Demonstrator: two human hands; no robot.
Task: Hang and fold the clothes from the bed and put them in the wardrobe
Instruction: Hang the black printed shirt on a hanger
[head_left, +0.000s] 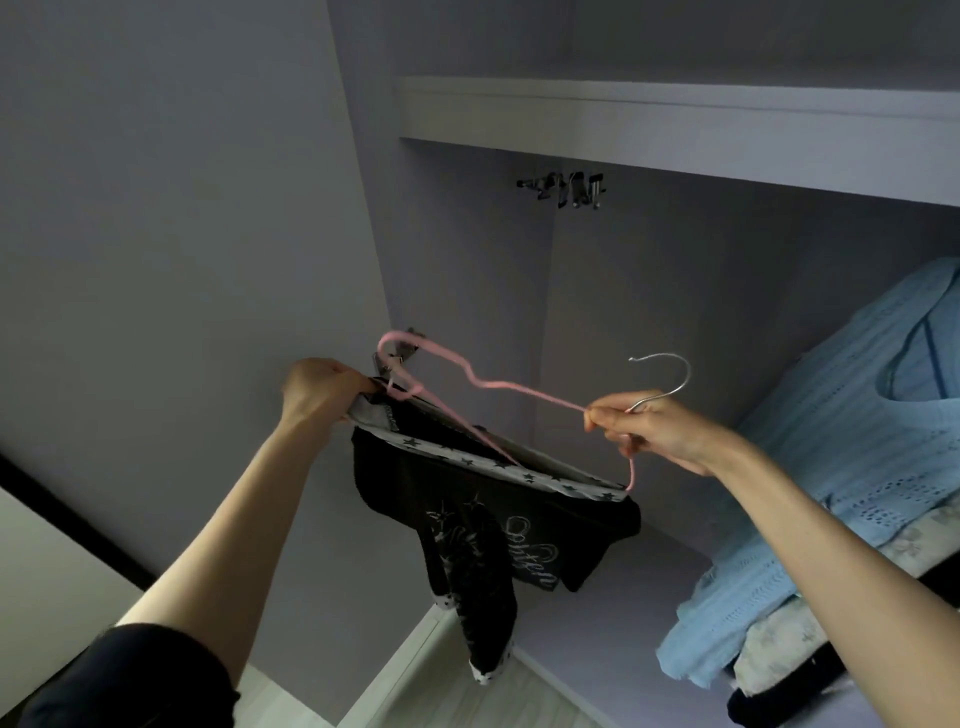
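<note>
Left hand (322, 387) pinches shut on the neckline of the black printed top with star-patterned white trim (488, 519). Right hand (654, 431) is fisted around the neck of the thin pink wire hanger with metal hook (498, 385); both are raised inside the open lilac wardrobe (623, 114).

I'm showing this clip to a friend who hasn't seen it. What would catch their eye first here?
Centre frame, both hands hold up a pink hanger with a silver hook; the left hand grips one end along with a black top, the right hand pinches it below the hook. The top, trimmed with star print, droops from it. At right, a light blue garment hangs inside the open wardrobe.
</note>
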